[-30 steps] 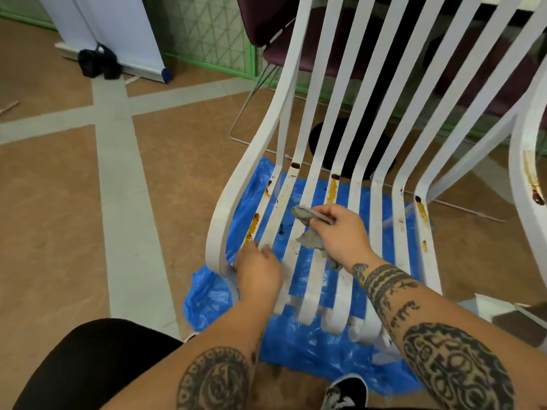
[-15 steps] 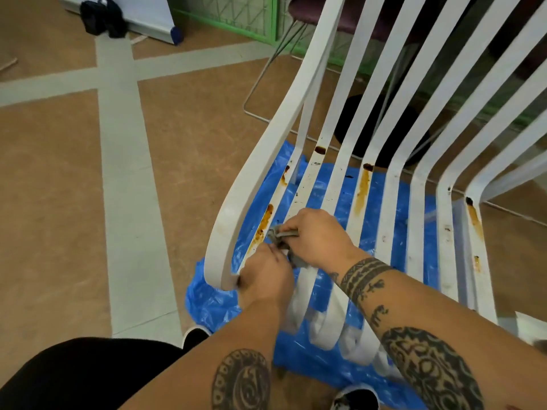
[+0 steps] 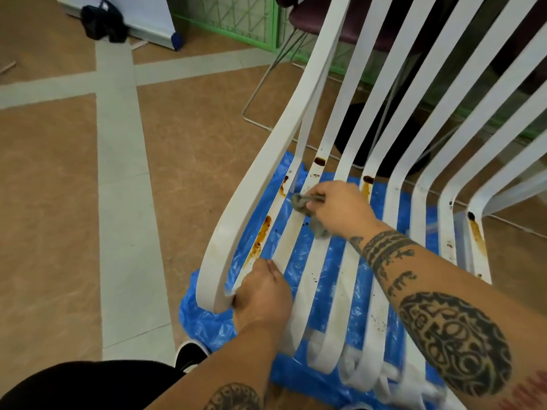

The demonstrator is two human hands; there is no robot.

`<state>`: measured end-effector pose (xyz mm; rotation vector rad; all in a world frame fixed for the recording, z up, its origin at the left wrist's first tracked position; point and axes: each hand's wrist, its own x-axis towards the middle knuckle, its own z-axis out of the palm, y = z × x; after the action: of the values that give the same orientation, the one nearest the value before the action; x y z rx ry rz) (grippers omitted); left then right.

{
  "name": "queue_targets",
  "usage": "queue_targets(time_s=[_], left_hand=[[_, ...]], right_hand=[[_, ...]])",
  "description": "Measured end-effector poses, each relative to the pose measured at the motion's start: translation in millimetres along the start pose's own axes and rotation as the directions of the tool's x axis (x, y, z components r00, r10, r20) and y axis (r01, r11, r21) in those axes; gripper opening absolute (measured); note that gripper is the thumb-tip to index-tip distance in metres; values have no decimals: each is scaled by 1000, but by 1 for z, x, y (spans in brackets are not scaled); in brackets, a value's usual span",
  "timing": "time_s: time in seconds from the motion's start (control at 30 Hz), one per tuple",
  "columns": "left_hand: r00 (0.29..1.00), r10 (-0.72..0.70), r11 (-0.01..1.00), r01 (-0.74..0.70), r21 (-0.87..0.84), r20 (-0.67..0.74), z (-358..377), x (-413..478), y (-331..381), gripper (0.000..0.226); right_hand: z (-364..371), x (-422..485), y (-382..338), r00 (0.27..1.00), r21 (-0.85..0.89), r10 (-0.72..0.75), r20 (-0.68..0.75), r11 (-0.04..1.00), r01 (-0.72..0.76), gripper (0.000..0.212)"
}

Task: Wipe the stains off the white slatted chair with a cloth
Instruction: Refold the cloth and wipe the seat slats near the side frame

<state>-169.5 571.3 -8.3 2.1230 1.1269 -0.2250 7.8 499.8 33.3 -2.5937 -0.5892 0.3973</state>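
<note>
Mid-wipe here: right hand [image 3: 340, 211] presses the bunched grey cloth [image 3: 302, 201] on the chair [image 3: 299, 137] seat, left hand [image 3: 263, 294] grips its front edge, and that orange stain [image 3: 262, 232] nearby probably needs firm scrubbing next.

The white slatted chair [image 3: 228, 241] has smooth, flat strips with a dull satin sheen; whether they are painted metal or hard plastic cannot be told. The white is smudged yellowish along the seat. The rust-brown stains [image 3: 262, 235] on the slats look glossy where darkest, and thinner and matt where they trail off. The crumpled grey cloth [image 3: 305, 202] is soft, matt fabric. The blue plastic sheet [image 3: 207, 321] under the chair is thin, crinkled and shiny, with white glints. The brown floor [image 3: 44, 202] is smooth, matt and faintly mottled, crossed by pale grey strips [image 3: 118, 202] of the same finish. Behind, a thin wire chair leg [image 3: 260, 84] is bare bright metal.
</note>
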Motion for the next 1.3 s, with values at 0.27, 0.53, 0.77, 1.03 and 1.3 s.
queue_targets(time_s=[0.27,0.53,0.77,1.03,1.3], left_hand=[[990,-141,915,118,-385,-31,-9,31,48,44],[982,-186,782,125,-611,-38,6,44,35,48],[983,-179,750,102,-654,-51,4,40,37,44],[983,-139,735,21,-677,-120,2,36,37,44],[983,-89,725,-45,-687,-158,2,34,36,44]], right_hand=[[49,-24,-3,992,-93,-89,91,991,98,23],[24,23,14,997,-256,-22,67,966,39,25],[27,17,5,996,-221,-64,56,972,75,12],[31,-41,-10,978,-140,-9,208,989,39,25],[30,-53,-8,977,-157,-66,200,983,99,33]])
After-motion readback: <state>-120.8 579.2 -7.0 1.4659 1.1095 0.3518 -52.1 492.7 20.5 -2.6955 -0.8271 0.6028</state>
